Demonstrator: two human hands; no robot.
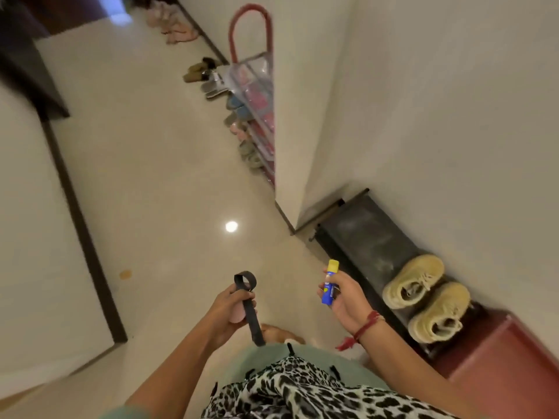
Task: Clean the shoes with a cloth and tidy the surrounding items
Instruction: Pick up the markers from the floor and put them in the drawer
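Observation:
My left hand point(231, 309) grips a black strap point(252, 313) with a loop at its top end, together with a small pink object point(236, 316) held under the fingers. A blue tube with a yellow cap point(329, 282) stands upright in my right hand point(341, 294). Both hands are in front of my waist, above the floor. A pair of yellowish sneakers point(423, 297) sits on a low dark shoe rack point(369, 237) against the wall, to the right of my right hand. No cloth is in sight.
Several pairs of shoes and slippers point(239, 116) line the floor along the far wall. A clear shoe rack with a red frame point(257, 86) stands behind the wall corner. A reddish box point(508, 364) is at the right, a dark doorframe point(84, 225) at the left.

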